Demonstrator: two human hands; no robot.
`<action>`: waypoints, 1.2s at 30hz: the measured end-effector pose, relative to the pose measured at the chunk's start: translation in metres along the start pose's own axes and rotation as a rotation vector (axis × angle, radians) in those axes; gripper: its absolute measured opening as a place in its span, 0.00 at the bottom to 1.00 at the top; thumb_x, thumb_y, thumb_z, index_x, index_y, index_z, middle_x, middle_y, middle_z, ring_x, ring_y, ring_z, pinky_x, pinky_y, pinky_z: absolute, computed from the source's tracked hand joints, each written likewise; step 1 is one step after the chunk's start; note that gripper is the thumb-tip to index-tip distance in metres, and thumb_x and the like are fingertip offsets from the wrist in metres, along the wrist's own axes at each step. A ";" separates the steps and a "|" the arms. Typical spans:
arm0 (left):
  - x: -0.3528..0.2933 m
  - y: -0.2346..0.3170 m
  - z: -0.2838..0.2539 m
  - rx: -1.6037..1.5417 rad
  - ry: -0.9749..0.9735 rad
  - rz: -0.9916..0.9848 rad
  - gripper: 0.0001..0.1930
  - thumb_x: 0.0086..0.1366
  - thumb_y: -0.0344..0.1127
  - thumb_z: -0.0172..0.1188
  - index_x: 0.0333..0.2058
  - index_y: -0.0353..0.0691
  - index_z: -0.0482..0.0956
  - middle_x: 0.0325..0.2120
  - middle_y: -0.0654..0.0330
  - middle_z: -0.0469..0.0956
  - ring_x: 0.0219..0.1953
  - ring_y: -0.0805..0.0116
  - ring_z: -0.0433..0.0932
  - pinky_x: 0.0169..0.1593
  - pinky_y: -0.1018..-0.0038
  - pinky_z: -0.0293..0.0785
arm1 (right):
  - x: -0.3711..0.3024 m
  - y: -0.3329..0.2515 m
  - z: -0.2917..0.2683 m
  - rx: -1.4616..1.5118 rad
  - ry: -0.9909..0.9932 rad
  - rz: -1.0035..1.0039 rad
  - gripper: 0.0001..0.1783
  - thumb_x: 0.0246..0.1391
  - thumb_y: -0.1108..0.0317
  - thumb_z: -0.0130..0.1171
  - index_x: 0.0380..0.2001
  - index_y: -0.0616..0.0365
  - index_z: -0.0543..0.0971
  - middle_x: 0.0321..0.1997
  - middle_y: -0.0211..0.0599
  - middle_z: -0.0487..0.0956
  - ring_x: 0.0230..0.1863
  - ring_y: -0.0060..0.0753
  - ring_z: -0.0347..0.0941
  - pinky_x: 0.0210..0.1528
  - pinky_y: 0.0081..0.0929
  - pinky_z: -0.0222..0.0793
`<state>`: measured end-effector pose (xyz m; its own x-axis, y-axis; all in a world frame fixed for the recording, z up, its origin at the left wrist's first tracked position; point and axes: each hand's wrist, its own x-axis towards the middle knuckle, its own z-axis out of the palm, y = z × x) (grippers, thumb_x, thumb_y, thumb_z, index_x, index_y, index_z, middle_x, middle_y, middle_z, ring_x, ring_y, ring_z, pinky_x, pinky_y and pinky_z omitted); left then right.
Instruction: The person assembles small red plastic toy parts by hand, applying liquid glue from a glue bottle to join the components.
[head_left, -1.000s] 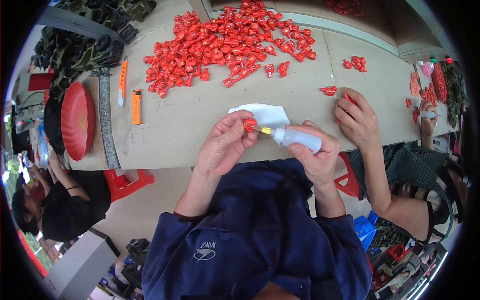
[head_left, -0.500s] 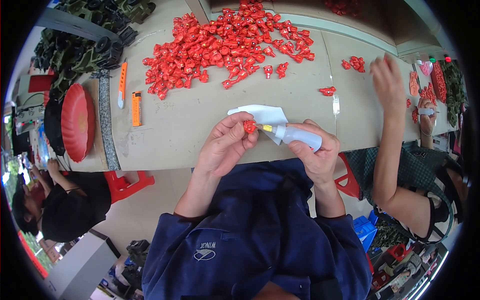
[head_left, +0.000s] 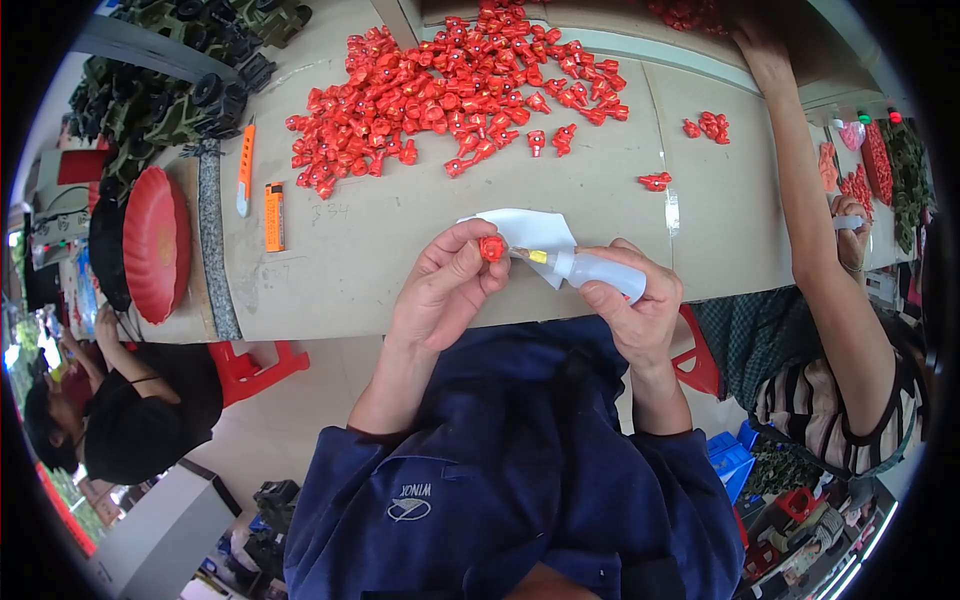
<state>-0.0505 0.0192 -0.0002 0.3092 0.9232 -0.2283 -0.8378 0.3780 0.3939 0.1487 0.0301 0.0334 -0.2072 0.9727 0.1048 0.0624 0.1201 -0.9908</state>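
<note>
Between the thumb and fingers of my left hand [head_left: 445, 275] is a small red plastic piece [head_left: 491, 248], its round end toward the right. My right hand [head_left: 640, 300] is wrapped round a translucent squeeze bottle [head_left: 603, 274] with a yellow band on its thin nozzle. The bottle lies nearly level, its nozzle tip pointing left, just short of the red piece. Under the nozzle, a white sheet [head_left: 520, 222] rests on the table. Beyond my hands spreads a large heap of similar red pieces [head_left: 430, 100].
An orange lighter [head_left: 274, 217] and an orange utility knife [head_left: 245, 170] lie at left, near a red fluted plate [head_left: 157, 245]. Loose red pieces [head_left: 655, 181] sit at right. A co-worker's arm [head_left: 800, 170] reaches under the shelf; another person [head_left: 140, 400] sits at left.
My left hand has drawn the red piece slightly left and up, away from the nozzle tip. The bottle has barely moved. At right, the co-worker's arm has stretched farther back under the shelf.
</note>
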 end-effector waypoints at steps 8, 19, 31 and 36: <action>0.000 0.000 -0.002 -0.009 0.004 0.008 0.10 0.60 0.31 0.51 0.40 0.37 0.71 0.31 0.60 0.72 0.31 0.73 0.71 0.36 0.78 0.68 | -0.001 0.000 0.000 -0.043 -0.017 -0.017 0.15 0.39 0.73 0.63 0.33 0.65 0.76 0.20 0.32 0.71 0.20 0.18 0.64 0.21 0.15 0.57; 0.000 -0.001 -0.005 -0.022 0.022 0.002 0.11 0.60 0.32 0.51 0.41 0.37 0.71 0.32 0.60 0.73 0.31 0.74 0.71 0.37 0.78 0.69 | -0.002 0.001 0.002 -0.008 -0.015 -0.040 0.15 0.37 0.73 0.64 0.33 0.65 0.77 0.20 0.33 0.72 0.20 0.19 0.64 0.20 0.15 0.57; 0.002 -0.001 -0.005 -0.018 -0.016 0.001 0.10 0.60 0.30 0.51 0.40 0.37 0.71 0.32 0.59 0.72 0.31 0.73 0.70 0.36 0.78 0.67 | 0.001 0.002 -0.001 0.155 0.070 0.114 0.15 0.41 0.75 0.61 0.36 0.66 0.75 0.29 0.32 0.74 0.28 0.18 0.68 0.28 0.15 0.63; -0.003 -0.001 -0.009 -0.005 0.007 0.011 0.09 0.60 0.30 0.50 0.40 0.37 0.72 0.32 0.59 0.72 0.32 0.73 0.69 0.37 0.79 0.67 | 0.029 0.011 0.007 0.262 0.133 0.216 0.17 0.41 0.76 0.59 0.39 0.65 0.73 0.36 0.34 0.74 0.35 0.21 0.70 0.37 0.19 0.66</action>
<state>-0.0552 0.0153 -0.0079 0.2967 0.9269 -0.2299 -0.8436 0.3672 0.3917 0.1362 0.0578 0.0245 -0.0866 0.9894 -0.1165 -0.1654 -0.1296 -0.9777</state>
